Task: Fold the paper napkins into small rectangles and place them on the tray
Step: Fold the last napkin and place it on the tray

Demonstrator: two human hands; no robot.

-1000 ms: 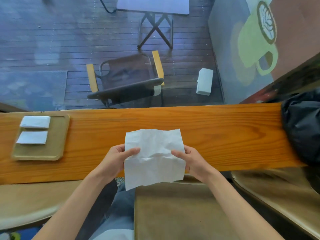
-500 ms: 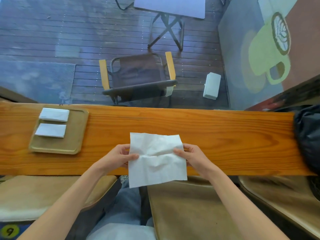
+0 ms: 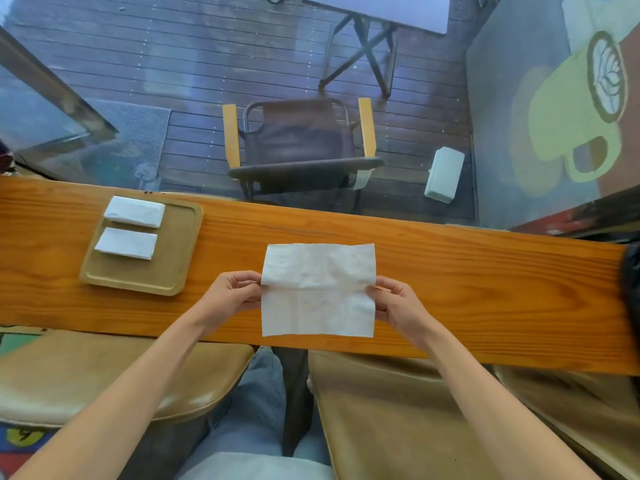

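A white paper napkin (image 3: 318, 291) is spread open and nearly flat over the wooden counter (image 3: 467, 289), with a faint crease across its middle. My left hand (image 3: 232, 293) pinches its left edge at mid height. My right hand (image 3: 394, 301) pinches the right edge at the same height. A tan tray (image 3: 173, 258) lies on the counter to the left. Two folded napkin rectangles rest on it, one at the back (image 3: 134, 211) and one in front (image 3: 126, 243).
The counter runs along a window; a chair, a folding table and a white box stand outside on the deck. Tan padded seats (image 3: 86, 379) sit below the counter's near edge. A dark bag (image 3: 632, 282) lies at the counter's right end.
The napkin has been pulled flatter and moved forward over the counter. Both hands have slid out to its side edges. The view has shifted, so the tray appears closer to centre.
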